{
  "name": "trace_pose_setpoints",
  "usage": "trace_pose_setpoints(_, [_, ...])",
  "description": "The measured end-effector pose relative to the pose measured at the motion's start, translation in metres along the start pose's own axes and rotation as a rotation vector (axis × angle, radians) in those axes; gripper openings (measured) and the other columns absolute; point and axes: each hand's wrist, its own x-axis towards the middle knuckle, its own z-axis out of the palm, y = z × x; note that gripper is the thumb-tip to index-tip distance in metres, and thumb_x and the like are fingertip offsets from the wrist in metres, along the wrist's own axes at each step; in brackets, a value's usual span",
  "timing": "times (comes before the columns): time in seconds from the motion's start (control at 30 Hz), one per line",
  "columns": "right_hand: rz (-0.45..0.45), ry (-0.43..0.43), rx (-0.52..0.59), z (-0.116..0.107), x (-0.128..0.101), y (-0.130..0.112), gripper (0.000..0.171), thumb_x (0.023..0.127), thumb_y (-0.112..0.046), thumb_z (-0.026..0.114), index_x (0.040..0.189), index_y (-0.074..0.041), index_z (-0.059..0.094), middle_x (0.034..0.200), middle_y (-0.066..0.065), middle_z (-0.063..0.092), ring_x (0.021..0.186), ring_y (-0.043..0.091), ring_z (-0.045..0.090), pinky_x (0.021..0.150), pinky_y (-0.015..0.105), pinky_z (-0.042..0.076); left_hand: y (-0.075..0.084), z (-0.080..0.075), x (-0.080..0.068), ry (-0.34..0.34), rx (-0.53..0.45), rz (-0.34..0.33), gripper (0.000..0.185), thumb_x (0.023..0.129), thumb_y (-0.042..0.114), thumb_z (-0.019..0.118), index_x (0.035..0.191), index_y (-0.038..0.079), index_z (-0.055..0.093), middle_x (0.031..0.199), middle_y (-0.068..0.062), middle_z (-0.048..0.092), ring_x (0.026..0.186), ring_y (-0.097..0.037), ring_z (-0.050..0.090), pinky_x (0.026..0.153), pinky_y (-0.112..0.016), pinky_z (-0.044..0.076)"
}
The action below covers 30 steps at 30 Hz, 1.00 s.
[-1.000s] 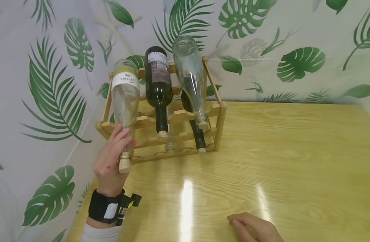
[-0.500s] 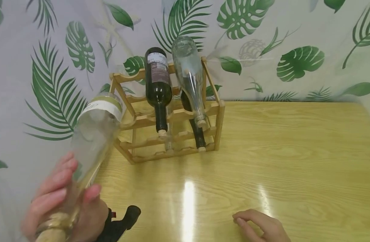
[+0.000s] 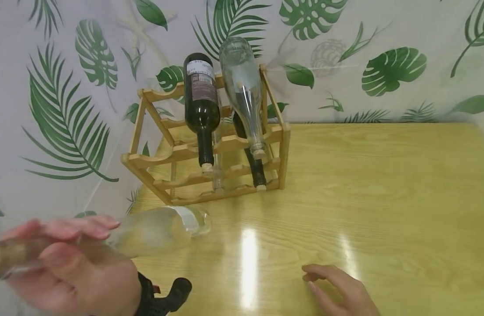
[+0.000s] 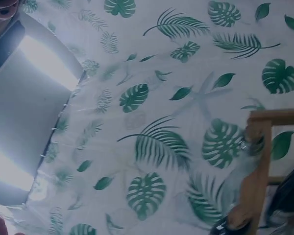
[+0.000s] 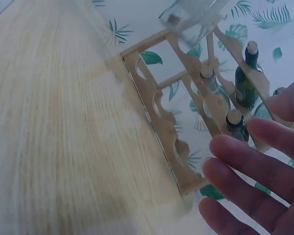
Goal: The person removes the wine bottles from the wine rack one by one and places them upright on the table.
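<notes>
**Near the wooden rack point(image 3: 231, 142), a clear bottle point(image 3: 155, 230) lies sideways in the grasp**

See-through glass, blurred, with a pale band of label point(image 3: 186, 220) towards its base. The left hand point(image 3: 84, 274) grips its neck; the right hand point(image 3: 341, 289) rests loose, fingers gently bent.

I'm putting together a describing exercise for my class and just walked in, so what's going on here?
A person's left hand grips a clear bottle by its neck, turned sideways in front of the wooden rack, base pointing right. The right hand holds nothing, near the front of the table. The rack's top tier holds a dark bottle and another clear bottle; lower down are a second dark bottle and a third clear one.
</notes>
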Motion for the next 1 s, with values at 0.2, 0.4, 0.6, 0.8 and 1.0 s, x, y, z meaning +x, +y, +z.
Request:
trace_pose_setpoints(0.2, [0.085, -0.161, -0.064, -0.001, 0.031, -0.013, 0.072, 0.083, -0.006, 0.084, 0.148, -0.013, 0.055, 0.134, 0.000, 0.069, 0.122, 0.012, 0.064, 0.105, 0.015, 0.049, -0.004, 0.014, -0.058, -0.245, 0.224, -0.225, 0.027, 0.094, 0.001, 0.072, 0.102, -0.016, 0.052, 0.078, -0.016, 0.061, 0.059, -0.018, 0.061, 0.059, -0.021, 0.058])
trace_pose_setpoints(0.4, [0.105, -0.174, -0.141, 0.032, 0.064, -0.022, 0.108, 0.079, -0.049, 0.090, 0.163, -0.013, 0.033, 0.157, 0.003, 0.054, 0.137, 0.026, 0.058, 0.108, 0.051, 0.053, -0.004, 0.016, -0.104, -0.579, 0.175, -0.376, 0.024, 0.105, 0.003, 0.054, 0.118, -0.018, 0.049, 0.088, -0.013, 0.061, 0.068, -0.019, 0.059, 0.062, -0.026, 0.056])
trace_pose_setpoints(0.6, [0.027, -0.107, 0.082, 0.063, 0.067, -0.014, 0.105, 0.073, -0.031, 0.097, 0.157, -0.007, 0.039, 0.143, 0.007, 0.066, 0.114, 0.024, 0.072, 0.091, 0.041, 0.064, -0.008, 0.016, -0.129, -0.697, 0.217, -0.522, 0.031, 0.109, 0.008, 0.051, 0.123, -0.019, 0.045, 0.093, -0.017, 0.061, 0.076, -0.022, 0.062, 0.073, -0.030, 0.057])
trace_pose_setpoints(0.8, [0.051, -0.013, 0.134, 0.056, 0.055, 0.006, 0.102, 0.071, -0.011, 0.097, 0.154, 0.000, 0.039, 0.136, 0.012, 0.068, 0.115, 0.024, 0.071, 0.097, 0.039, 0.061, -0.020, 0.006, -0.127, -1.076, 0.329, -0.483, 0.052, 0.113, 0.029, 0.041, 0.134, -0.018, 0.044, 0.119, -0.023, 0.065, 0.112, -0.026, 0.066, 0.108, -0.033, 0.052])
trace_pose_setpoints(1.0, [0.278, 0.076, 0.016, 0.021, 0.049, 0.035, 0.103, 0.069, -0.015, 0.099, 0.152, -0.010, 0.040, 0.128, 0.009, 0.071, 0.108, 0.025, 0.073, 0.090, 0.042, 0.064, -0.027, -0.015, -0.132, -1.104, 0.428, -0.454, 0.046, 0.113, 0.022, 0.039, 0.139, -0.016, 0.047, 0.139, -0.022, 0.059, 0.126, -0.026, 0.060, 0.116, -0.030, 0.046])
